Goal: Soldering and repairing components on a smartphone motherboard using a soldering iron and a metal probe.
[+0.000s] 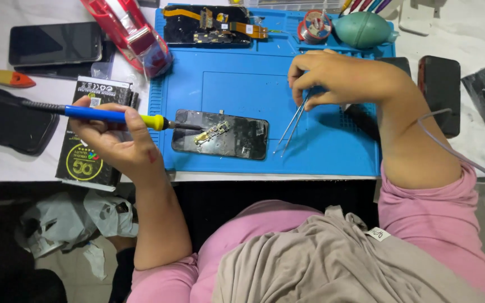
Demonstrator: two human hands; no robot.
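Observation:
My left hand (pixel 113 140) grips a soldering iron (pixel 102 115) with a blue and yellow handle. Its tip rests on a small gold-coloured part (pixel 211 133) lying on a dark phone (pixel 242 137). The phone lies flat on a blue work mat (pixel 237 78). My right hand (pixel 338 76) pinches thin metal tweezers (pixel 293 126), whose points hang just right of the phone, apart from it.
An opened phone with orange flex cables (pixel 206 25), a solder spool (pixel 314 25) and a green air blower (pixel 363 29) sit at the mat's far edge. A red tool (pixel 133 31), a phone (pixel 54 43) and a black box (pixel 94 163) lie left; dark phones (pixel 439 92) lie right.

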